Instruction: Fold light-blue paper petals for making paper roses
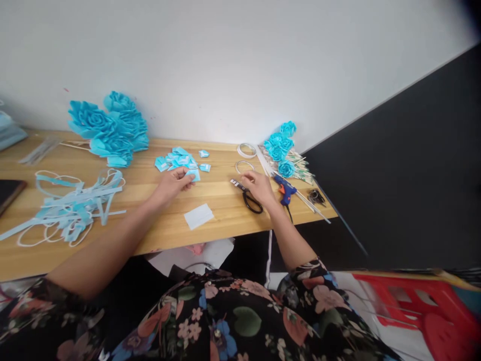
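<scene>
My left hand (172, 183) rests on the wooden table (150, 235), its fingers pinched on a small blue folded paper piece (194, 174) at the near edge of a pile of several such pieces (179, 158). My right hand (258, 186) lies palm down over black-handled scissors (248, 196), fingers curled toward the blades; whether it grips them I cannot tell. A white paper rectangle (198, 215) lies between the hands, near the front edge.
Large blue paper roses (108, 128) stand at the back left, cut blue strips (71, 205) at the left. Two tape rings (245, 158), small blue roses on sticks (282, 150) and a blue glue gun (285, 189) lie right. A red crate (421, 306) sits on the floor.
</scene>
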The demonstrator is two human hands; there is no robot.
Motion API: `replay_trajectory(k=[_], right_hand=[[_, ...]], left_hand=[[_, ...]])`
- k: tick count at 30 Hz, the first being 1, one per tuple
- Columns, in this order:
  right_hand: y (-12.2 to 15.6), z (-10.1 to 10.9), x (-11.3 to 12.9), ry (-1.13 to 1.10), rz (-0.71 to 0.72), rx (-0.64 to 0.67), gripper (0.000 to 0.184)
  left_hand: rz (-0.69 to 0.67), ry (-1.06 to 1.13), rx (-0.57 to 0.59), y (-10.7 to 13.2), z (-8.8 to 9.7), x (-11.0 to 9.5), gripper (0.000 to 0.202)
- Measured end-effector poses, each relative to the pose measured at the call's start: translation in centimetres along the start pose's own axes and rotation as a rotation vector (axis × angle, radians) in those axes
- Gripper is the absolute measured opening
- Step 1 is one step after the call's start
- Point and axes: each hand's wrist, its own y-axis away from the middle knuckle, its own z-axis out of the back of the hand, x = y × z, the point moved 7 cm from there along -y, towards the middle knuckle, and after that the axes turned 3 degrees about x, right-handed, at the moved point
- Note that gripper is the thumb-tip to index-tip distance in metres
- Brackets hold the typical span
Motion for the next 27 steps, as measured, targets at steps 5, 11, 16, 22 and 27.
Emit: replay_trajectory(k=[5, 11, 16, 22, 27], right_hand=[[2.2, -1.9, -0.2, 0.359, 0.071, 0.047, 0.018], [2.0, -3.3, 0.4, 0.573, 0.093, -0.008, 0.016], [2.0, -3.4, 0.3, 0.586, 0.095, -0.045, 0.021], [2.2, -3.2, 0.2, 0.551, 0.104, -0.077, 0.024], [2.0, -2.9, -0.6, 0.444, 0.046, -0.093, 0.018]], left_hand=[[0.013, -0.008, -0.004, 0.1, -0.1, -0.2, 0.029], [0.017, -0.012, -0.019, 0.1, 0.1, -0.3, 0.027], [0.012, -0.015, -0.012, 0.0, 0.1, -0.1, 0.024], [0.019, -0.006, -0.007, 0.1, 0.1, 0.2, 0.022], [0.040, -0.015, -0.007, 0.1, 0.1, 0.5, 0.025]])
